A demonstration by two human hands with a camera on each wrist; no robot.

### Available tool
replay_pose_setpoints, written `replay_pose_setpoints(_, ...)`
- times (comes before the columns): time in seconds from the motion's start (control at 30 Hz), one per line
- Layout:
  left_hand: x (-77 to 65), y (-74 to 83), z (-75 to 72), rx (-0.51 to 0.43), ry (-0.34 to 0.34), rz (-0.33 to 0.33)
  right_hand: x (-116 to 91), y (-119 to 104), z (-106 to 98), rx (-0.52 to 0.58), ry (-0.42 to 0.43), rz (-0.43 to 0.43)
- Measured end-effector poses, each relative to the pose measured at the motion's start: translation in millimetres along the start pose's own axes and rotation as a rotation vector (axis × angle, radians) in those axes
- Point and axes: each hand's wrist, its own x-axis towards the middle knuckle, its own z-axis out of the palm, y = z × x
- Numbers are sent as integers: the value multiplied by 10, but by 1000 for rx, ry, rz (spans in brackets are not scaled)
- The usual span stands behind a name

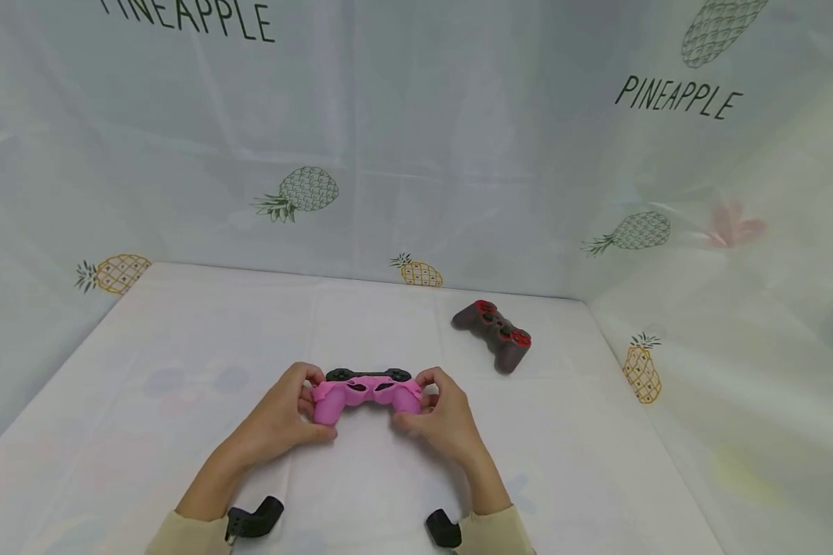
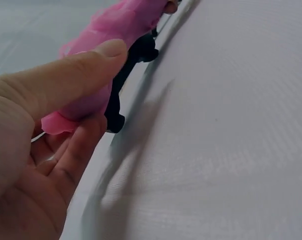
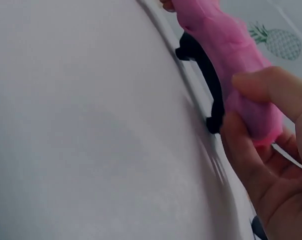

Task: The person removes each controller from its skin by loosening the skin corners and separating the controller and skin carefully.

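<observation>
A game controller in a pink, rubbery-looking cover [image 1: 369, 389] is held level between both hands, close over the white table. Its black part [image 1: 368, 375] shows along the far side in the head view, with two round black knobs. My left hand [image 1: 284, 412] grips the left end, thumb on the pink cover [image 2: 136, 20] and fingers curled beneath. At the other end, my right hand [image 1: 447, 416] pinches the pink cover [image 3: 236, 50] between thumb and fingers. Loose pink edges stick out past the grips in both wrist views.
A dark controller [image 1: 493, 333] with red buttons lies farther back on the white table [image 1: 562, 432], to the right. Sheeting [image 1: 458, 154] printed with pineapples hangs behind and at the sides. Black wrist mounts [image 1: 257, 518] sit at the sleeve cuffs.
</observation>
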Motion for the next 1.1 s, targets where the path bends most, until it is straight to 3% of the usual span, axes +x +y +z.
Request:
replay_pose_setpoints(0.17, 9, 8, -15, -11, 16, -21, 2, 21, -75, 79, -116, -6)
replay_pose_setpoints(0.3, -3, -12, -22, -6, 9, -6, 4, 41, -72, 78, -166, -43)
replay_pose_setpoints(0.6, 12, -35, 20, 71, 32, 55, 2, 31, -49, -47, -102, -79)
replay_pose_setpoints(1.1, 46, -34, 59, 287, 118, 124, 26, 88, -55, -123, -106, -169)
